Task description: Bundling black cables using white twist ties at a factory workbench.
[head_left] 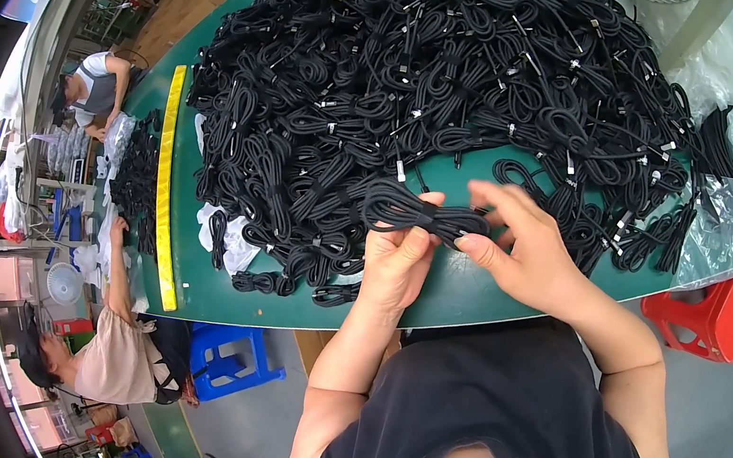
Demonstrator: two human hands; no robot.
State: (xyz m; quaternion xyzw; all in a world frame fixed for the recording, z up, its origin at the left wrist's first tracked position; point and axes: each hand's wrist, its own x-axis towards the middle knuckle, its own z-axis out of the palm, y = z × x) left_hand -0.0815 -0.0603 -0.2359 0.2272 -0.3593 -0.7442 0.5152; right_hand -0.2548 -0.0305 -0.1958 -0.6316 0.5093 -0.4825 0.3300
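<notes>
A coiled black cable [389, 208], bound round its middle with a dark tie, is held above the near edge of the green table. My left hand [400, 258] is closed on it from below, thumb laid across the tie. At the bundle's right end is my right hand [531, 250], its fingers curved and spread apart, with the thumb tip at the loops. Beyond both hands a large heap of similar coiled black cables [340, 91] covers much of the tabletop, many with pale connector ends showing.
A yellow strip [164, 187] crosses the green table [276, 315] at the left. Two co-workers [120, 363] are beyond it, near more cables. Clear plastic bags [729, 239] lie at the right edge, above a red stool [707, 317]. A blue stool [235, 364] stands on the floor.
</notes>
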